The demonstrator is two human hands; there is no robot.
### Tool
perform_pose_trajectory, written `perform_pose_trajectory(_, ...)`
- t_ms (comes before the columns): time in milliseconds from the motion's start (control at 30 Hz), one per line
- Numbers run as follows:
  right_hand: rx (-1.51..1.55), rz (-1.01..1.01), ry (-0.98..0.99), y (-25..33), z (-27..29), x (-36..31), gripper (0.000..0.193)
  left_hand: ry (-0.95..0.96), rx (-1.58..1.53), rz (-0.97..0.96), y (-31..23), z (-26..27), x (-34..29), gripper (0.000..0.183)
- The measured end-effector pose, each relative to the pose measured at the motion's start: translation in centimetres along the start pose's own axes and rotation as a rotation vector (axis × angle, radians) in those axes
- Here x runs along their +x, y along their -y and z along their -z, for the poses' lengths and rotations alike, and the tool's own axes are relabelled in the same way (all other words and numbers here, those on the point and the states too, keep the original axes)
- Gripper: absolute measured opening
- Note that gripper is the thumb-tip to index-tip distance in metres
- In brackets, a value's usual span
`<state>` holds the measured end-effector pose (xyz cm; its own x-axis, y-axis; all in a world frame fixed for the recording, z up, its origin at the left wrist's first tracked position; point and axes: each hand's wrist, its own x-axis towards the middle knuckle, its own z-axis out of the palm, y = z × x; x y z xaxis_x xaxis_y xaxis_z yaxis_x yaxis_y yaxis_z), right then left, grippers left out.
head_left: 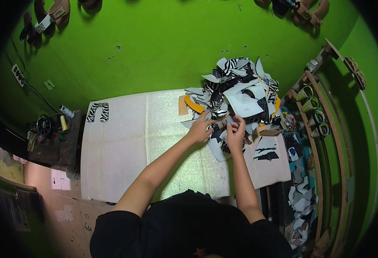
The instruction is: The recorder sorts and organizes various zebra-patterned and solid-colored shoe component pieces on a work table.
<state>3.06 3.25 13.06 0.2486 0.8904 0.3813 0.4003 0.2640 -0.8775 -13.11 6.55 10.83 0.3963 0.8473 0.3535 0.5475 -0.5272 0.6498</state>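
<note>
A heap of zebra-print, white and black material scraps (214, 101) is piled on the right part of the table. My left hand (200, 130) is at the heap's near left side, fingers apart, with its fingertips by the scraps. Beside it, my right hand (236, 134) is closed, its fingers curled and thumb drawn in; what it holds, if anything, is too small to make out. A large white cut-out sheet (244, 103) lies on top of the heap. An orange curved strip (193, 104) sticks out on the left.
The table (120, 150) has a whitish glittery cover. A U-shaped zebra-print piece (97, 112) lies at its far left corner. A sewing machine (45, 124) and thread spools (63, 123) stand left. Wooden racks with sandals (310, 105) rise at right, above more scraps (303, 195).
</note>
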Motion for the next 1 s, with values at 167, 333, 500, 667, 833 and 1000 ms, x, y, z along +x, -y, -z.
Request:
perform_pose_trajectory(167, 0.120, -0.042, -0.074, -0.1, 0.0, 2.2, 0.043, 0.034, 0.042, -0.165, -0.9, -0.8, 3.0, 0.031)
perform_pose_trajectory(333, 0.065, 0.093, -0.147, 1.8, 1.1, 3.7, 0.040, 0.022, 0.114, -0.128, -0.5, -1.5, 3.0, 0.032)
perform_pose_trajectory(500, -0.006, -0.009, -0.163, 2.7, 1.9, 4.8, 0.039, 0.005, 0.030, -0.128, -0.3, -1.4, 2.1, 0.027)
perform_pose_trajectory(667, -0.006, -0.010, -0.139, 2.8, 1.9, 3.6, 0.044, 0.010, -0.009, -0.119, -0.6, -0.6, 0.9, 0.022)
perform_pose_trajectory(833, 0.485, 0.084, -0.150, 6.5, 1.4, 3.1, 0.045, -0.018, -0.067, -0.064, -0.7, 0.3, -1.0, 0.018)
perform_pose_trajectory(1000, 0.071, 0.182, -0.168, 7.9, 3.7, 4.4, 0.038, -0.046, -0.186, 0.031, -0.5, -0.3, -2.3, 0.015)
